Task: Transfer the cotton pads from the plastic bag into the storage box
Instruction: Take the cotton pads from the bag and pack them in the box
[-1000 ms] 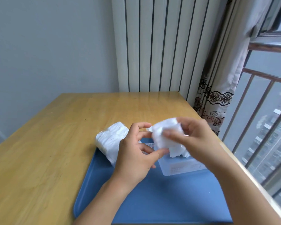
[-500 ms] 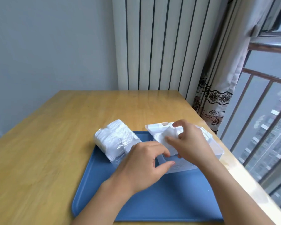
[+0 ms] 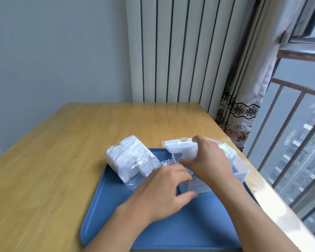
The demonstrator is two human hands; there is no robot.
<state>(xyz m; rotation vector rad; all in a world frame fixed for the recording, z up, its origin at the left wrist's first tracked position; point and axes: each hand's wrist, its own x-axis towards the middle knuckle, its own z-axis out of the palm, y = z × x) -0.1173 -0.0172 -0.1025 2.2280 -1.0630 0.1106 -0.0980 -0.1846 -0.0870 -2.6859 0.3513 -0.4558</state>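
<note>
While the right hand [image 3: 210, 160] reaches down into the open storage box [image 3: 241, 167], its fingers are curled low inside, and a bit of white shows beside them. Looks like cotton pads [image 3: 189, 151] being pushed in, but whether the grip clasps them or has let go I cannot tell, the hand hides it. Box lid [image 3: 176, 145] stands flipped up at the far side, latch tab on top.

Left hand [image 3: 160, 193] sits at the box's near left corner: thumb against the front wall, fingers curled over the rim. Reads as a steadying grip on the box.

Plastic bag [image 3: 129, 160] lies just left of the box, on the blue tray [image 3: 171, 231], far end hanging over onto the counter [image 3: 53, 160]. It is well stuffed with white pads; mouth end crumpled toward the left hand. So most of the task's load is in the bag, not the box.

Step in hand, my guess: depositing one batch, early in the transfer. Next move calls for freeing the right hand, going back to the bag mouth, and pinching out another stack without scattering it. Thin film will likely shift, so the left may need to pin the bag instead.

Radiator [image 3: 171, 51] and curtain [image 3: 244, 106] behind, not involved.
</note>
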